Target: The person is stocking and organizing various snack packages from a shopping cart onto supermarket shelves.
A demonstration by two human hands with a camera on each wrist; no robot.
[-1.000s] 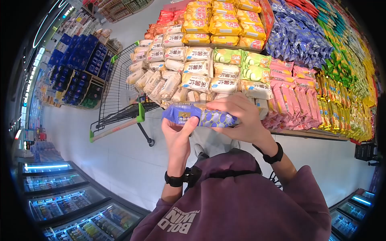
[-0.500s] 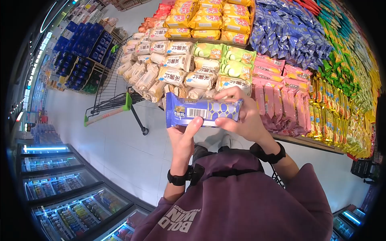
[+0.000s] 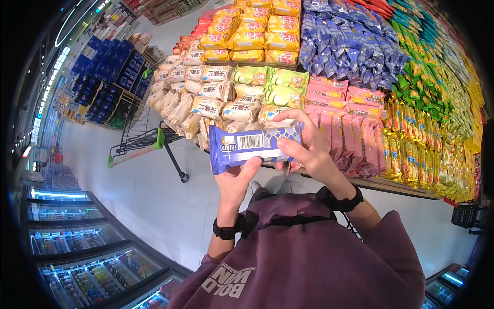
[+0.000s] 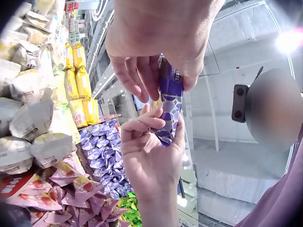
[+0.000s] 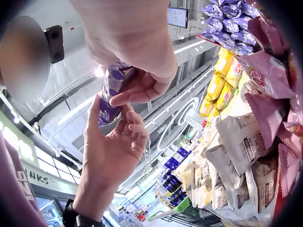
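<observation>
Both hands hold one purple snack packet [image 3: 249, 143] in front of the body, its barcode side facing up in the head view. My left hand [image 3: 234, 185] grips the packet's left end from below, thumb on the near edge. At the other end, my right hand [image 3: 311, 149] pinches the patterned part between thumb and fingers. In the left wrist view the packet [image 4: 170, 94] runs between my left hand [image 4: 163, 42] above and my right hand [image 4: 154, 165] below. The right wrist view shows the packet [image 5: 113, 87] partly covered by my fingers.
White rice-chip packets [image 3: 208, 107], yellow packets [image 3: 249, 37], pink packets [image 3: 342, 134] and blue packets [image 3: 350, 46] fill a display beyond the hands. A shopping cart [image 3: 136, 154] stands at the left, glass-fronted coolers [image 3: 98, 268] at lower left.
The packet has turned so that its barcode side faces up, and the right hand's fingers have shifted on it. In the head view, the display has moved left.
</observation>
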